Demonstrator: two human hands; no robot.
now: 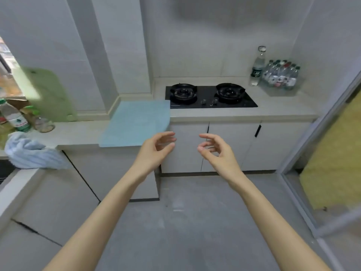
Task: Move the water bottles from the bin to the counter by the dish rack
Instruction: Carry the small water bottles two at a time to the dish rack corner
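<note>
Hovering over the floor: left hand (pixel 156 148) and right hand (pixel 217 152), fingers (pixel 168 134) loosely curled, relaxed, holding nothing. Water bottles (pixel 281 75) sit packed in the clear bin (pixel 283 91) at the far right corner of the counter (pixel 273 108) — right of the stove (pixel 211 96). Taller bottle (pixel 256 69) stands just left of the bin. Blue mat (pixel 134 124) lies left of the stove, well apart from the bin.
</note>
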